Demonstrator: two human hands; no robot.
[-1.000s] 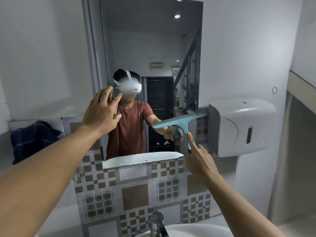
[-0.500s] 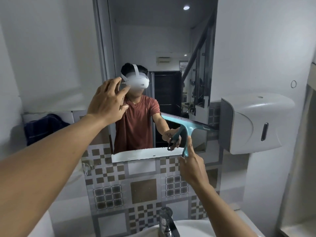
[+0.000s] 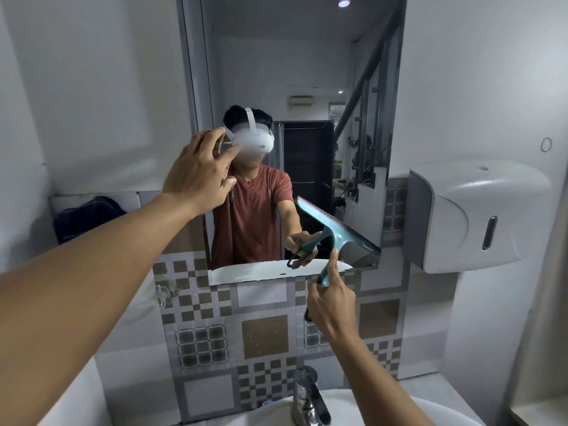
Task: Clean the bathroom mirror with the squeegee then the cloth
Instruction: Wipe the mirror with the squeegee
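Right hand grips the teal squeegee, blade tilted against the mirror's lower right corner. Left hand, fingers spread, rests at its left edge. Patterned tiles below; no writing readable.

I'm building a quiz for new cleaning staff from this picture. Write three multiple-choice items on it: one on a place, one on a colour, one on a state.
1. Where is the squeegee blade?
A. lower right of the mirror
B. top left of the mirror
C. in the sink

2. What colour is the squeegee?
A. red
B. teal
C. yellow

3. What is the left hand doing?
A. holding a cloth
B. gripping the tap
C. open and empty, at the mirror's left edge

Answers: 1 A, the blade slants across that corner; 2 B, handle and head are teal; 3 C, its fingers are spread with nothing in them, while the right hand holds the handle.
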